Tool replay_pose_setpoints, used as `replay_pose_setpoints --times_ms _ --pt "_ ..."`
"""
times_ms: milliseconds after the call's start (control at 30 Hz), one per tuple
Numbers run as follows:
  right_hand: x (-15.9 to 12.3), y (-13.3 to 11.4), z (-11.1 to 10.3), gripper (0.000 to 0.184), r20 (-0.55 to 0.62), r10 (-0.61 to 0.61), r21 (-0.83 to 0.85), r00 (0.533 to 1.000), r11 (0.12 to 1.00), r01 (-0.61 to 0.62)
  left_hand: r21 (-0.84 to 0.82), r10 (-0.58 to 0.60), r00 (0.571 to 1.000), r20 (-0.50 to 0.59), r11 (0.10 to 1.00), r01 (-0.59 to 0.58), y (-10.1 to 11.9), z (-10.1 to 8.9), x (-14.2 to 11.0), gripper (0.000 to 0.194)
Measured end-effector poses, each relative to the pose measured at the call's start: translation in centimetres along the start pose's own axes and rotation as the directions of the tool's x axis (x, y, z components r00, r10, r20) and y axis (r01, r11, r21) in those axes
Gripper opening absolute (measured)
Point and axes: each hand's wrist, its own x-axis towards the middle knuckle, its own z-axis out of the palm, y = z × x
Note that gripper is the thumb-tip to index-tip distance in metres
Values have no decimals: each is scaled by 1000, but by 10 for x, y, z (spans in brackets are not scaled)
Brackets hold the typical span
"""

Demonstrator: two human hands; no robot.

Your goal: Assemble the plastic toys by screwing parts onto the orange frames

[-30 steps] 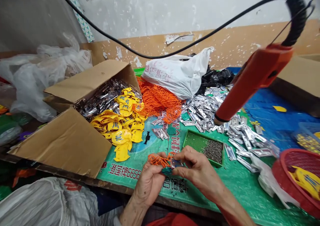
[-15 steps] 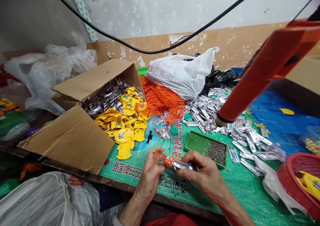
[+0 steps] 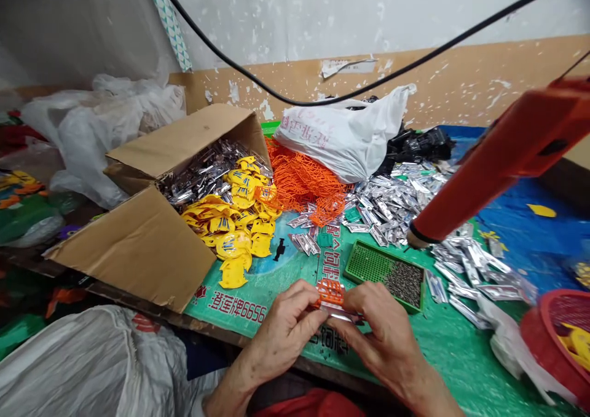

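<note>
My left hand (image 3: 288,334) and my right hand (image 3: 382,337) meet above the green printed tarpaulin (image 3: 239,309). Pinched between their fingertips is a small orange plastic lattice piece (image 3: 330,294), with a silver metal strip (image 3: 338,314) under it. The fingers hide most of the strip. Close to my right hand stands a green mesh tray (image 3: 369,264) holding small dark grains. A heap of silver strips (image 3: 391,205) lies beyond the hands. More orange lattice (image 3: 304,186) is piled farther off.
An open cardboard box (image 3: 147,245) spills yellow plastic pieces (image 3: 233,242) at the left. A white plastic bag (image 3: 343,137) sits behind the orange pile. An orange handheld tool (image 3: 502,165) hangs on a black cable at the right. A red basket (image 3: 548,343) stands at the right edge.
My hands have drawn closer, and the orange lattice is now gathered into a compact piece above the silver strip. The orange tool sits farther right in view.
</note>
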Motion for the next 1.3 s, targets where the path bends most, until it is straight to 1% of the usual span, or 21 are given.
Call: replay_pose_setpoints --times_ms 33,100,233,333,400,467,533,600,700,900,1100,1300 --pt "-1 1 -2 16 -9 1 -33 1000 999 -1 0 12 1000 -24 1000 -12 -1 1 -1 19" --pt "-3 2 -8 17 -5 7 -30 1000 1000 -7 15 45 997 -65 999 -44 -4 3 -2 16" --pt "-5 5 -17 7 9 30 19 1000 999 -30 58 115 989 -95 992 -110 -8 7 -4 14" --pt "-7 6 -16 8 3 31 8 1000 999 -31 70 130 985 -111 990 -123 -9 10 -5 12" --pt "-8 4 -14 9 -26 27 -6 999 1000 -28 69 128 985 -120 990 -120 -9 11 -5 12" --pt "-8 1 -12 8 -58 18 -5 998 1000 -18 76 138 984 -111 989 -131 -8 11 -5 11" --pt "-7 -1 -12 8 -86 0 6 996 1000 1 101 179 980 -90 980 -169 -6 11 -5 13" --pt "-6 -3 -13 7 -111 -21 16 994 1000 23 141 242 967 -82 963 -229 -5 11 -5 16" --pt "-6 -6 -15 7 -138 -47 13 989 999 49 203 338 936 -97 928 -314 -5 10 -6 18" --pt "-13 -10 -18 12 -140 -55 -37 989 998 50 307 455 887 -83 858 -411 -8 10 -10 18" --pt "-17 -15 -18 10 -147 -60 -62 987 997 51 438 537 842 -46 768 -466 -7 7 -15 21" --pt "-17 -18 -21 4 -154 -113 -115 982 989 96 530 562 827 3 700 -478 -10 4 -22 27"
